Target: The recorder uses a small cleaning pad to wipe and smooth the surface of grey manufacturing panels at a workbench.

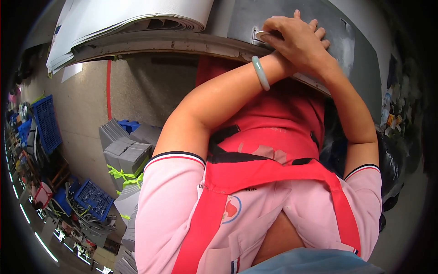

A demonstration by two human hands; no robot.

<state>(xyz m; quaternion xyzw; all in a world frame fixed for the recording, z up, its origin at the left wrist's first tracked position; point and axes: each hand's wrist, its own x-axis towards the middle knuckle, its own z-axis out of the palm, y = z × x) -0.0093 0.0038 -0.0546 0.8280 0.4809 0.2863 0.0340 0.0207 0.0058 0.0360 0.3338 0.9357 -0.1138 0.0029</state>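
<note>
Smooth, flat grey sheeting [372,68] before you.
Your right hand [292,37] pinches a rounded pale piece [260,36]; your left hand [321,33], mostly covered, spreads its fingers wide.

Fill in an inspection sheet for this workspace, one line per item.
Surface: table with a worn, marked front edge.
Job's things: dark grey sheet under the hands, with small slots in it; white sheets stacked to its left, curled over at the edge.
Clutter: grey stacks on the floor at left, some tied with yellow-green strips; blue crates beyond.
Hands: right hand pinches a small pale piece, kind unclear, by one slot; left hand lies partly hidden beneath it, fingers spread on the dark grey sheet.
Cables: nothing seen.
Surroundings: red floor line at left; black plastic bags at right.
</note>
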